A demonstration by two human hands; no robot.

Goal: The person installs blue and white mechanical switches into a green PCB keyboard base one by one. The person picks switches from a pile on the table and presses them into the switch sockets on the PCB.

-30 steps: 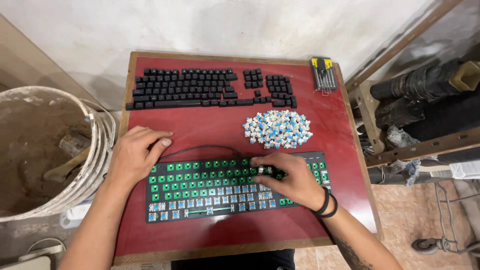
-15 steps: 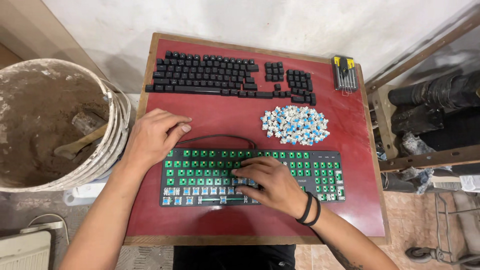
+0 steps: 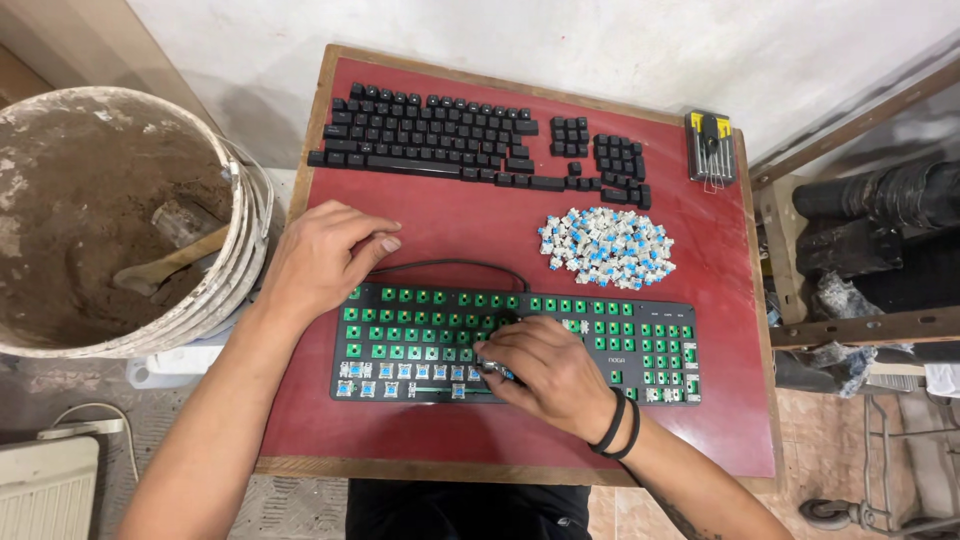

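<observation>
At nine o'clock of the scene a dirt-caked bucket (image 3: 120,220) with a wooden-handled tool in it is seen beside the red table (image 3: 420,440). The left hand (image 3: 325,260) is laid loosely open, palm down, on the table just off the upper left corner of the stripped keyboard (image 3: 515,345), as it was a second ago. The right hand (image 3: 545,375) has been shifted since then from the board's upper middle rows down toward six o'clock, to the lower rows, and is now closed in a pinch on what appears to be a small blue switch (image 3: 505,374). From this it is judged that switches are being worked row by row. The loose switch pile (image 3: 605,247) lies at one o'clock of the board, the laid-out black keycaps (image 3: 480,135) at twelve, and a small screwdriver set (image 3: 710,148) at two o'clock.
</observation>
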